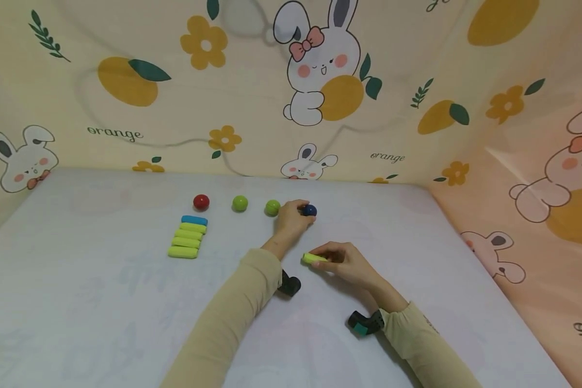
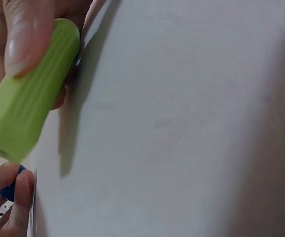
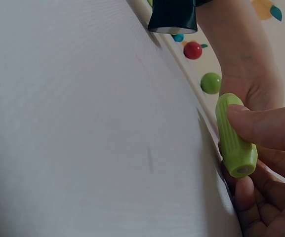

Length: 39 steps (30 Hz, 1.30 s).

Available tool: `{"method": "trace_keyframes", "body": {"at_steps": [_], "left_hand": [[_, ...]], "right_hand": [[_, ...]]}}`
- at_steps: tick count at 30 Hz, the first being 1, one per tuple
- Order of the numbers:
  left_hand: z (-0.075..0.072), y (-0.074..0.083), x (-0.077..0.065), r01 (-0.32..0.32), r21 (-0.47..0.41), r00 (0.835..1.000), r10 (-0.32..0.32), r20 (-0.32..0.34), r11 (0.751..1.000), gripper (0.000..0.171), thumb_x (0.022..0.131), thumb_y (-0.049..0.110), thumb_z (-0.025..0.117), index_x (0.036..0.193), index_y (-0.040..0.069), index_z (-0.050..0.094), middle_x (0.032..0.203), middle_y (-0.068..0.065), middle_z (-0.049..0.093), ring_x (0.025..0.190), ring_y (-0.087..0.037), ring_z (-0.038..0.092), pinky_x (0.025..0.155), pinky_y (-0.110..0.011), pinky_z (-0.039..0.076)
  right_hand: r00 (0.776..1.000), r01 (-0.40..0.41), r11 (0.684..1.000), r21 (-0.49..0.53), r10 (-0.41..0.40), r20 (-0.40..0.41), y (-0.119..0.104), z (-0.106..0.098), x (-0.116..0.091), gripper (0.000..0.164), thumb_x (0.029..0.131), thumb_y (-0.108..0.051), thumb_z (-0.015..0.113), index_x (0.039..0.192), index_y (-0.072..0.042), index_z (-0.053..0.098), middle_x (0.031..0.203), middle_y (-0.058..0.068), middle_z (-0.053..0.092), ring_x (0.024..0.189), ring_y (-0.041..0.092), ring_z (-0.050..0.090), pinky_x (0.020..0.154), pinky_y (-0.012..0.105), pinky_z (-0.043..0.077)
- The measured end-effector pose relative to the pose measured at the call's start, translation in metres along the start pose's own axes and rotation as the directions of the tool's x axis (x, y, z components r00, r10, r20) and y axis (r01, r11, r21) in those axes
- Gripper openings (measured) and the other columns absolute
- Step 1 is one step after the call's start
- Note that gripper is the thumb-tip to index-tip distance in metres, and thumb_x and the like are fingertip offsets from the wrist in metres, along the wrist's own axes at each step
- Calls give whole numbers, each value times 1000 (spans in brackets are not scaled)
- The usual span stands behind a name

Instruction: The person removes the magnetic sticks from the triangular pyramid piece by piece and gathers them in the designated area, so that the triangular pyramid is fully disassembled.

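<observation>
My left hand (image 1: 291,220) holds a dark blue ball (image 1: 310,210) between thumb and fingers at the right end of a row of balls. That grip shows again in the left wrist view, around the blue ball (image 2: 8,191). Nearer to me, my right hand (image 1: 346,262) pinches a ribbed yellow-green rod (image 1: 314,258), its thumb along one side. In the right wrist view the rod (image 3: 235,140) shows a small greyish spot on its end. Just left of my left hand lies a green ball (image 1: 272,208).
Another green ball (image 1: 240,203) and a red ball (image 1: 201,202) continue the row leftward. Below the red one lie a blue rod (image 1: 194,220) and several yellow-green rods (image 1: 183,252), stacked side by side. A patterned cloth (image 1: 252,108) rises behind the white table (image 1: 102,302).
</observation>
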<state>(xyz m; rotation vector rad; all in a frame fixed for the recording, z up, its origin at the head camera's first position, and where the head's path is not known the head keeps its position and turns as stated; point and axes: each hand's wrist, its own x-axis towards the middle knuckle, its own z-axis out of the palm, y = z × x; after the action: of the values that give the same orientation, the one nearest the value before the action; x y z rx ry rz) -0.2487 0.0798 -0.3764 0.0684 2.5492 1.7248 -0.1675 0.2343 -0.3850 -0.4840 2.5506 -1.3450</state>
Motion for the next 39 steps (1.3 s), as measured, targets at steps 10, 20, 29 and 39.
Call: {"method": "trace_keyframes", "body": {"at_steps": [10,20,29,39], "left_hand": [[-1,1,-4,-41,105,999,43,-15,994,56,82,15,75,133,6,54,130,-18,57,120,-28,55,102,-36,44],[-19,12,-17,-76,93,997,77,-6,993,47,85,16,73,128,7,57,131,-17,53,107,-26,58,99,-37,45],[-43,6,-33,-161,99,984,152,92,982,44,83,15,74,123,4,59,128,-17,52,87,-24,65,70,-24,52],[-71,-8,-51,-178,127,977,160,144,976,42,82,20,77,119,6,62,126,-12,56,95,-25,66,79,-30,55]], "right_hand": [[1000,26,1000,-5,-26,4,2,1,-1,26,87,-12,69,110,-2,69,104,13,69,82,14,55,71,23,45],[1000,21,1000,2,-21,-3,2,1,2,27,87,-13,70,111,-3,69,105,13,69,81,15,55,67,22,45],[1000,11,1000,5,-11,-20,2,3,4,28,87,-14,70,113,-3,69,106,13,68,81,14,52,68,21,42],[1000,-2,1000,14,2,-13,-2,5,8,28,88,-16,70,114,-5,69,109,13,67,83,16,53,68,21,43]]}}
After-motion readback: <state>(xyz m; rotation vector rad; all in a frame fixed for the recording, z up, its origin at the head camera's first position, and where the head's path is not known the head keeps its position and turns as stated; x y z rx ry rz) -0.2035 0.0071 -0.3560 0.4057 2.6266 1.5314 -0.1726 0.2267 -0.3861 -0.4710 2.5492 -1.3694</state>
